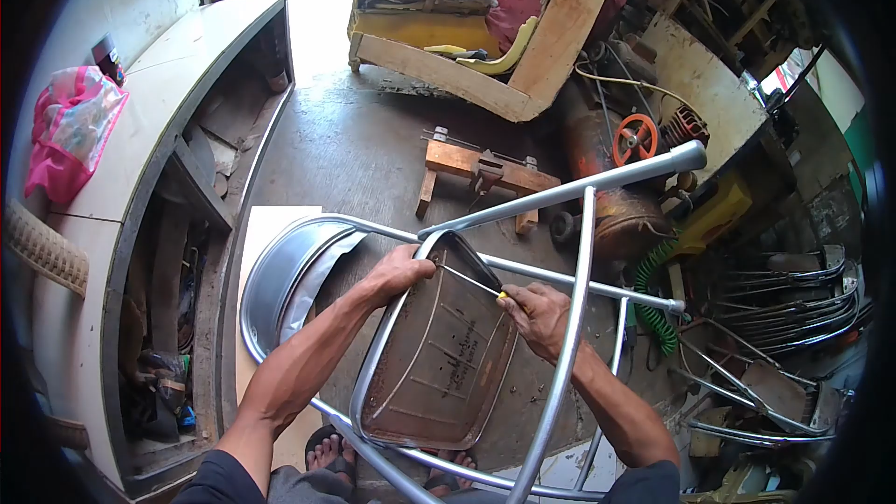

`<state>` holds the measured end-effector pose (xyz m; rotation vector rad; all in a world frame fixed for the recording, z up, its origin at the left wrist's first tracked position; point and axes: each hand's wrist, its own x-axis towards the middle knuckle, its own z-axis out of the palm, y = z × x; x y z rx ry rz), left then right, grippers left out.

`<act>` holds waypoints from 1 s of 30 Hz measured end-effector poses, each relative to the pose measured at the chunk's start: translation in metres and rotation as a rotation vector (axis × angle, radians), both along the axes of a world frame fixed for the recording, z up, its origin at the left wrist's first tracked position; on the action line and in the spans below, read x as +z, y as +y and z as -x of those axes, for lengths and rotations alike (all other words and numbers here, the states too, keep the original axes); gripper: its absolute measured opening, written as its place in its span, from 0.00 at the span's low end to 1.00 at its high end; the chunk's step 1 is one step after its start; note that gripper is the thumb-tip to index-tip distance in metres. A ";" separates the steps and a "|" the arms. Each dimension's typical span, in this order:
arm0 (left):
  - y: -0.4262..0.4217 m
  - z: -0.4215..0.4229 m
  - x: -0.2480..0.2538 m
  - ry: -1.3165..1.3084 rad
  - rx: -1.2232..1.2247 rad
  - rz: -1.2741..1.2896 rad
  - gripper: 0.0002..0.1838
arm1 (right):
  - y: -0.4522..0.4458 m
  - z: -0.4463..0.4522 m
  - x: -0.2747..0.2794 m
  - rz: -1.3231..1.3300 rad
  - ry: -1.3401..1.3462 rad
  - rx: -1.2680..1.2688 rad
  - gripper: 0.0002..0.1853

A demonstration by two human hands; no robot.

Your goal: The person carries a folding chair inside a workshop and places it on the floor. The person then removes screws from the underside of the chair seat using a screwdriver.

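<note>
A metal folding chair lies tipped over in front of me, its silver tube frame (581, 280) spreading to the right. The underside of its seat (439, 355) faces up, brown and rusty with dark printed marks. My left hand (399, 276) is closed around the upper left corner of the seat's rim. In my right hand (543, 317) is a screwdriver (469, 280), gripped by its yellow handle; its thin shaft points at the seat corner beside my left thumb. The curved silver backrest (294, 271) rests to the left, on a pale board (250, 261).
Beyond the chair stands a low wooden stand (485, 168). An air compressor (621, 215) with an orange wheel (635, 139) sits at right, near a green coiled hose (651, 289) and stacked chair frames (793, 308). A white-topped cabinet (159, 103) lines the left. A stripped armchair (429, 9) is at the back.
</note>
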<state>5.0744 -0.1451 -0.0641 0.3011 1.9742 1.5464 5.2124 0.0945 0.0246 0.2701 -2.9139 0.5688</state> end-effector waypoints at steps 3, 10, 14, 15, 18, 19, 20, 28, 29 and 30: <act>-0.001 -0.001 0.003 0.000 -0.005 0.030 0.22 | 0.003 0.000 -0.006 -0.054 -0.047 -0.034 0.14; 0.000 -0.001 -0.006 -0.038 0.010 -0.034 0.25 | -0.001 0.005 0.004 -0.052 -0.128 -0.049 0.13; -0.001 -0.002 -0.005 -0.049 0.013 -0.059 0.24 | -0.006 0.015 0.017 -0.250 -0.063 0.017 0.12; 0.000 -0.003 -0.004 -0.049 0.011 -0.061 0.24 | -0.010 0.018 0.024 -0.252 -0.063 0.016 0.12; -0.001 -0.008 0.006 -0.082 0.015 -0.089 0.24 | -0.022 0.026 0.036 -0.787 0.408 0.325 0.10; -0.001 -0.010 0.009 -0.101 0.033 -0.099 0.24 | -0.022 0.030 0.040 -0.789 0.405 0.321 0.10; -0.001 -0.011 0.010 -0.118 0.054 -0.107 0.24 | -0.024 0.034 0.045 -0.814 0.464 0.360 0.10; 0.000 -0.005 0.002 -0.084 0.082 -0.028 0.26 | -0.035 0.047 0.066 -0.785 0.225 0.376 0.07; 0.000 -0.007 0.006 -0.081 0.114 0.000 0.26 | -0.034 0.047 0.065 -0.786 0.223 0.373 0.07; 0.000 -0.008 0.008 -0.078 0.110 0.000 0.26 | -0.034 0.048 0.065 -0.785 0.166 0.362 0.07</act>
